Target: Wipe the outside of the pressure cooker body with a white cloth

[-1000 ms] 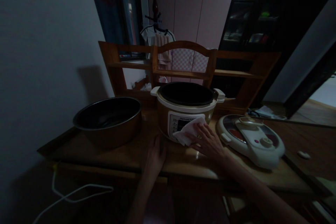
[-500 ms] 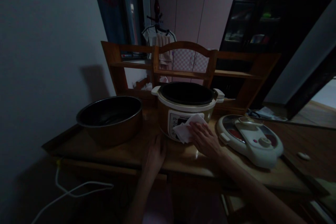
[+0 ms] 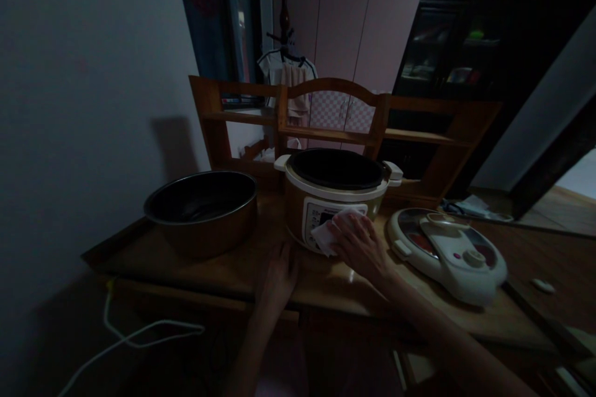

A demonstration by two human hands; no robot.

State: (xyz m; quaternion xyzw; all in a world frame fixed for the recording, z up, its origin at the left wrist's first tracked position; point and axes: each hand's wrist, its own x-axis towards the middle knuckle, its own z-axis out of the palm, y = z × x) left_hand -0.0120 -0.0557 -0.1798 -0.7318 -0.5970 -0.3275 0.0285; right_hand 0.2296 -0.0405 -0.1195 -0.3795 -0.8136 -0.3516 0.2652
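Note:
My right hand (image 3: 361, 245) presses a white tissue (image 3: 328, 239) against the front control panel (image 3: 313, 218) of an electric pressure cooker (image 3: 294, 205), its fingers closed over the tissue. The tissue and hand hide much of the panel. The cooker stands upright without its lid, its dark inside showing. My left hand (image 3: 277, 276) rests on the wooden desk (image 3: 321, 282) just before the cooker, fingers forward and holding nothing. Left of the cooker sits a wide inner pot (image 3: 209, 229), dark inside. On the right lies the cooker's cream lid (image 3: 454, 260).
A wooden shelf rack (image 3: 326, 133) rises behind the cooker along the desk's back. Below the desk's front left, a white cord (image 3: 158, 324) hangs in loops. A small white object (image 3: 542, 286) lies at the far right. The wall (image 3: 93, 105) borders the left side.
The camera view has shifted slightly, so everything sits a little further right and lower. My right hand stays at the panel with its fingers more bunched on the tissue. My left hand stays put.

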